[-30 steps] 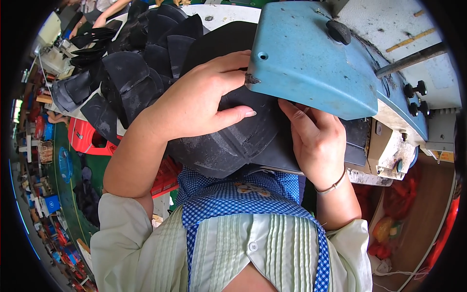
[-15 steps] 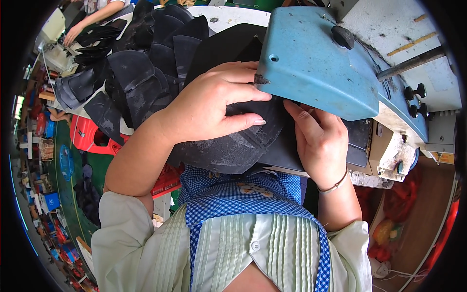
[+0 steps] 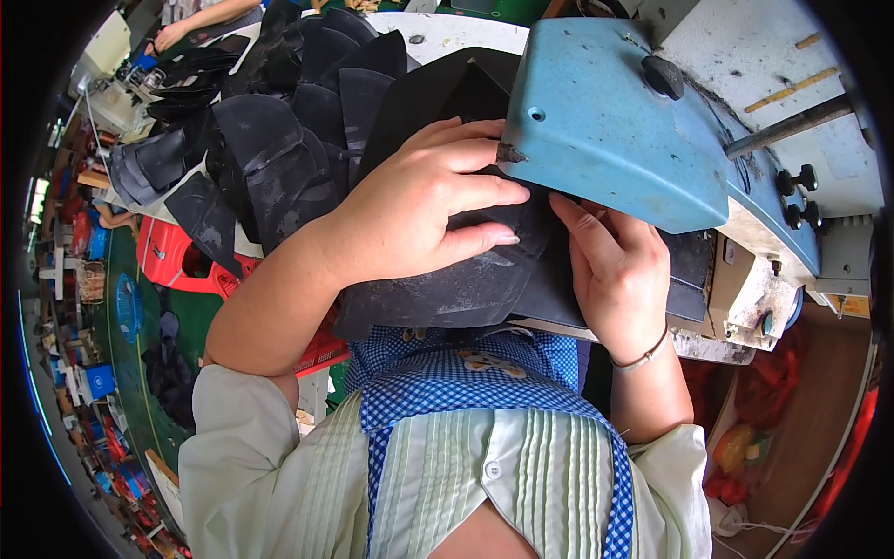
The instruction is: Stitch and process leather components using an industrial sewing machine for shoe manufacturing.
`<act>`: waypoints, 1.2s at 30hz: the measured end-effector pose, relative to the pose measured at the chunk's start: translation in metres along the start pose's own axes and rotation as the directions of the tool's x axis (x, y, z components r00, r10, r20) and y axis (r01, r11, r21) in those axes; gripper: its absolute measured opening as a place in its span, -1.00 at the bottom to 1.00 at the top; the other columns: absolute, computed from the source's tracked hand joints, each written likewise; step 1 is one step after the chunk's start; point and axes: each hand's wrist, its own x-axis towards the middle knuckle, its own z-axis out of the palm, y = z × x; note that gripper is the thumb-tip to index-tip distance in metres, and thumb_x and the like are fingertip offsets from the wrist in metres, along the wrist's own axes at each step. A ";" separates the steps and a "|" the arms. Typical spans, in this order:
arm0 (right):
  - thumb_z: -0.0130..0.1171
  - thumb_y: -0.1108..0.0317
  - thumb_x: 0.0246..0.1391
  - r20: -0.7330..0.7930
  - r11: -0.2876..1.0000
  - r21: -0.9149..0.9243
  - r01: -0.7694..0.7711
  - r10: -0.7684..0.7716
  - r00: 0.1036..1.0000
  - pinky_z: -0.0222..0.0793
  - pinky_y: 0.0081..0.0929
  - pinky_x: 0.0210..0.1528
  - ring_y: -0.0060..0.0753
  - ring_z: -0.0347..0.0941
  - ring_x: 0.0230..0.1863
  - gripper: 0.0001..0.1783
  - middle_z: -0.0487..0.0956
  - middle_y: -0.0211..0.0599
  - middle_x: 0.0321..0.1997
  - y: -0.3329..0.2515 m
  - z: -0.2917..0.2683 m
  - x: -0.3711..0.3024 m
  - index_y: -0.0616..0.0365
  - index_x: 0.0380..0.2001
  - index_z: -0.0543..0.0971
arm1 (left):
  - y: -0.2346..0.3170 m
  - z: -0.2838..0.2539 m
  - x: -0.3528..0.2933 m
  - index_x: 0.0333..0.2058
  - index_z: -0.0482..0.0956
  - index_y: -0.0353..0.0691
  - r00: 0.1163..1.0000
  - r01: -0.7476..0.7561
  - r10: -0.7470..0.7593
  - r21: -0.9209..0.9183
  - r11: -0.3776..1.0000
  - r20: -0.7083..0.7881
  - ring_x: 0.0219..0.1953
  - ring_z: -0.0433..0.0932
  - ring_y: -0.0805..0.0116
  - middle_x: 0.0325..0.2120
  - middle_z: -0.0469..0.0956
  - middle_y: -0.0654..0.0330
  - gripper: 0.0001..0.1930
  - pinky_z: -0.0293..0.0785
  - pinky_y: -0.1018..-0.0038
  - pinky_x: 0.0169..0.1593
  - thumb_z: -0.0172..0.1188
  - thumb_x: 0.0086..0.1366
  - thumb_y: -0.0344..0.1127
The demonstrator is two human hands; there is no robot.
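Right under the blue metal machine head (image 3: 615,130), a curved black rubbery sheet piece (image 3: 447,289) lies flat at the bench edge. Spread wide, the left hand (image 3: 424,210) presses down on its top. Beside it, the right hand (image 3: 619,270) presses the same piece with fingers extended. Behind them sits a heap of black cut pieces (image 3: 279,140).

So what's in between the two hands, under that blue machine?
In the head view, only the black piece lies between the left hand and right hand; both press on it.
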 end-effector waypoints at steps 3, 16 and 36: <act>0.32 0.51 -0.04 0.006 1.000 0.000 -0.005 0.005 1.000 0.54 -0.28 -0.27 -0.15 0.60 -0.29 -0.71 0.65 -0.21 -0.26 -0.001 0.000 0.000 0.14 -0.17 0.74 | 0.002 0.003 -0.001 -0.19 0.71 -0.20 1.000 0.015 -0.015 0.001 1.000 -0.017 0.23 0.43 -0.05 -0.11 0.59 0.05 -0.72 0.35 0.05 0.27 0.44 0.13 -0.24; 0.35 0.55 -0.09 0.001 1.000 0.028 0.012 -0.012 1.000 0.53 -0.31 -0.33 -0.20 0.59 -0.34 -0.71 0.63 -0.23 -0.30 0.000 -0.001 0.002 0.17 -0.21 0.73 | 0.006 0.013 -0.001 -0.28 0.71 -0.15 0.997 0.034 -0.036 -0.024 0.999 -0.066 0.24 0.45 -0.01 -0.14 0.59 0.08 -0.88 0.32 -0.15 0.28 0.34 0.18 -0.40; 0.37 0.54 -0.07 -0.019 1.000 0.007 0.028 -0.028 0.999 0.52 -0.31 -0.37 -0.19 0.59 -0.36 -0.77 0.63 -0.23 -0.32 0.000 0.001 0.003 0.17 -0.25 0.74 | -0.007 0.014 0.002 -0.07 0.68 -0.10 0.999 0.003 0.005 0.167 0.986 -0.047 0.28 0.39 -0.15 0.04 0.55 0.13 -0.62 0.26 -0.33 0.26 0.41 0.17 -0.09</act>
